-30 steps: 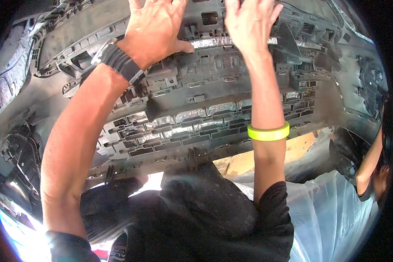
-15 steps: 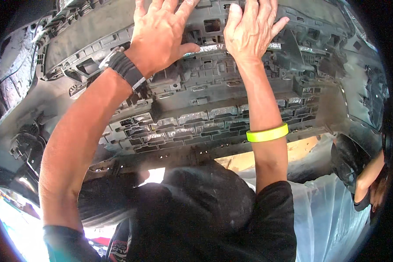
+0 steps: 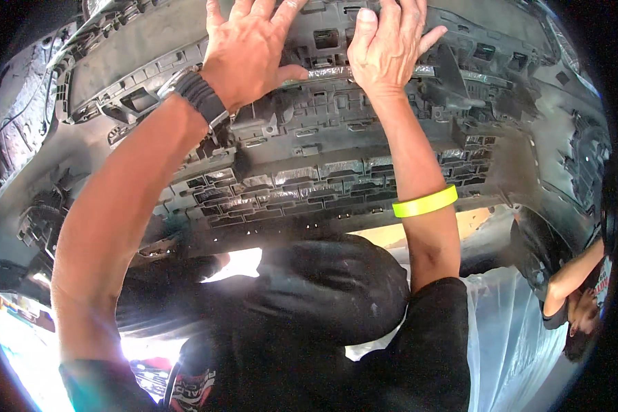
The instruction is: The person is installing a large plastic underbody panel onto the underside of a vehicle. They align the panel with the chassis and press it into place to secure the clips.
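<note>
A large dark grey car bumper cover [image 3: 511,161] spreads out in front of me, its ribbed and slotted inner side showing. Across its middle runs a grille [image 3: 302,192] with rows of openings, some showing shiny silver. My left hand [image 3: 248,58] lies flat on the upper part, fingers spread, thumb pointing right; a dark watch band circles that wrist. To its right, my right hand [image 3: 388,51] rests on the same part with its thumb and little finger apart. Neither hand holds anything. The fingertips run up to the top edge of the picture.
A bright yellow band [image 3: 426,202] is round my right forearm. My dark-trousered bent leg [image 3: 336,288] is close below the bumper cover. Clear plastic sheeting [image 3: 505,336] hangs at the lower right. Another person's arm [image 3: 575,273] shows at the right edge.
The view has shifted slightly, and my bent leg shows more fully. Both hands stay flat on the bumper cover. More of the other person shows at the right.
</note>
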Tool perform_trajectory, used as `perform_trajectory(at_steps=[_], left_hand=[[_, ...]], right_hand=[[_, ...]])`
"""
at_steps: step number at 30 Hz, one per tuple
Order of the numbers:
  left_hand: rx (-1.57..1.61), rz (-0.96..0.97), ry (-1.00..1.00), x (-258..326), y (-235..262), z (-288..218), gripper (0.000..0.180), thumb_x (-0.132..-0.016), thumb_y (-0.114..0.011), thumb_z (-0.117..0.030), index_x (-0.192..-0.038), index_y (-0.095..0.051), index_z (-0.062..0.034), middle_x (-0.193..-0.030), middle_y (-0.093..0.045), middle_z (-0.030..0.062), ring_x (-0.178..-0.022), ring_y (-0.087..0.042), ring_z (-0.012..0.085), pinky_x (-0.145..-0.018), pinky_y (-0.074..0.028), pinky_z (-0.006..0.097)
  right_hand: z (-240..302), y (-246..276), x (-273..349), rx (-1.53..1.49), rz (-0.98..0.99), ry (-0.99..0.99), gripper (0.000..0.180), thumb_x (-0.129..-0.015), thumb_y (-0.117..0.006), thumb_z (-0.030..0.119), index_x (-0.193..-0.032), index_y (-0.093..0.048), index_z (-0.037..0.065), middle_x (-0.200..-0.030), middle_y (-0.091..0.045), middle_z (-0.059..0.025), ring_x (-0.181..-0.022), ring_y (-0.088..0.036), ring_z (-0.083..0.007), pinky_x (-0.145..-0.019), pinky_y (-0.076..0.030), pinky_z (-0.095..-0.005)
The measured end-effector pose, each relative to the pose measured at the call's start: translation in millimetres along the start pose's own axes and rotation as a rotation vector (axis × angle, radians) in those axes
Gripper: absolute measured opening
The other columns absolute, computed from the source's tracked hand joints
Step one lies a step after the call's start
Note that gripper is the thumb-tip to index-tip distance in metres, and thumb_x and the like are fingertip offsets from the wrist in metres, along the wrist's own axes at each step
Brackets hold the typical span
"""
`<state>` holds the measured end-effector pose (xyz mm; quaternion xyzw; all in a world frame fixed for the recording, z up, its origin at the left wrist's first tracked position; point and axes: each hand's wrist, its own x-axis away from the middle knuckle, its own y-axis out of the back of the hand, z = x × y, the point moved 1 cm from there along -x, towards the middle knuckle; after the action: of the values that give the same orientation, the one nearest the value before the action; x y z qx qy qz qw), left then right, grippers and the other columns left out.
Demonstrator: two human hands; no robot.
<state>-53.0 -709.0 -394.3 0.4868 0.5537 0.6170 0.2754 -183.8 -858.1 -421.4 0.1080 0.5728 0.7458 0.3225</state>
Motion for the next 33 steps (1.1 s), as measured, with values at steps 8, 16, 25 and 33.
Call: perform_trajectory(at_steps=[8, 16, 25, 33], left_hand=[[0.106, 0.105, 0.018, -3, 23, -6, 0.115, -0.074, -0.087, -0.055, -0.160, -0.025, -0.0126, -0.165, -0.027, 0.0208, -0.153, -0.025, 0.0419, -0.122, -0.020, 0.066], [0.106, 0.095, -0.014, -2, 23, -7, 0.120, -0.070, -0.088, -0.059, -0.160, -0.025, -0.0103, -0.163, -0.029, 0.0239, -0.147, -0.033, 0.0464, -0.119, -0.028, 0.066], [0.097, 0.153, 0.015, -5, 21, -7, 0.129, -0.069, -0.086, -0.064, -0.161, -0.019, -0.0034, -0.163, -0.028, 0.0271, -0.150, -0.028, 0.0439, -0.122, -0.024, 0.066], [0.068, 0.121, 0.017, -6, 15, -1, 0.130, -0.066, -0.085, -0.068, -0.162, -0.020, -0.0087, -0.161, -0.032, 0.0258, -0.149, -0.031, 0.0419, -0.123, -0.025, 0.065]], right_hand=[[-20, 20, 12, -0.251, -0.347, 0.055, 0.034, -0.105, -0.051, 0.018, -0.130, -0.059, -0.003, -0.136, -0.054, -0.0253, -0.132, -0.050, -0.0433, -0.111, -0.038, -0.0502], [-3, 34, 123, -0.999, -0.190, -0.839, 0.014, -0.095, -0.068, 0.009, -0.101, -0.068, -0.003, -0.092, -0.071, -0.0158, -0.069, -0.070, -0.0226, -0.065, -0.056, -0.0337], [11, 8, 132, -1.073, -0.078, -0.822, 0.025, -0.103, -0.062, 0.015, -0.114, -0.065, -0.008, -0.093, -0.072, -0.0150, -0.069, -0.071, -0.0172, -0.061, -0.060, -0.0292], [-2, 26, 114, -0.909, -0.222, -0.702, 0.020, -0.100, -0.061, 0.013, -0.106, -0.066, -0.005, -0.082, -0.069, -0.0164, -0.074, -0.070, -0.0265, -0.071, -0.054, -0.0405]])
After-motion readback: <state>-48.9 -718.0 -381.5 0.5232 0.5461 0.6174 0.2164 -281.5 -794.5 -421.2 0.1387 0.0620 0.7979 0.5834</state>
